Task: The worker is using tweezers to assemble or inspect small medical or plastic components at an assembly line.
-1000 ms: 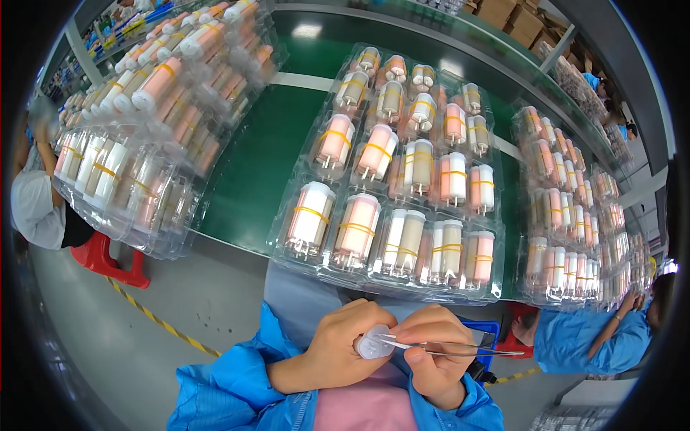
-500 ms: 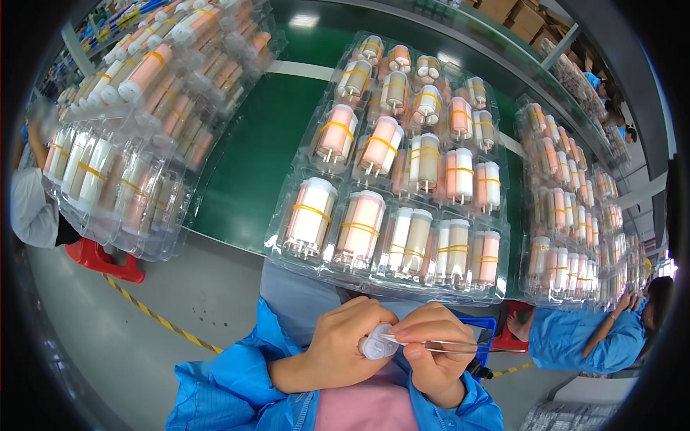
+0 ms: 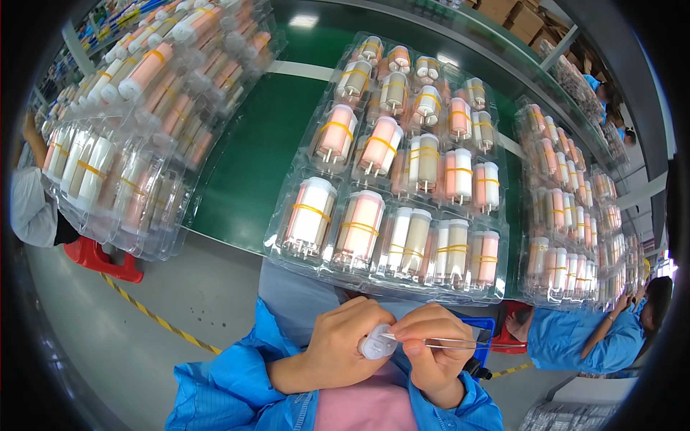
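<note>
Low in the middle, my left hand (image 3: pixel 338 346) is closed around a small white round plastic part (image 3: pixel 376 343), its flat end face turned up. The fingers hide the rest of this part. Just to the right, my right hand (image 3: pixel 437 348) pinches a thin pair of metal tweezers (image 3: pixel 463 342), whose back ends point right. A small pale tip (image 3: pixel 389 335) shows by the right thumb and forefinger, at the edge of the round part. Whether it belongs to the tweezers or is a separate piece I cannot tell.
Ahead on the green table (image 3: pixel 244 165) stands a clear plastic tray (image 3: pixel 388 284) of pink, white and grey cylinders bundled with yellow bands. More filled trays stack at left (image 3: pixel 144 223) and right (image 3: pixel 535 287). A co-worker in blue (image 3: pixel 586 337) sits at right; red stools (image 3: pixel 108 260) stand below.
My hands keep nearly the same pose, with only a slight shift of the fingers at the white part. At the far left, a co-worker's arm has moved.
</note>
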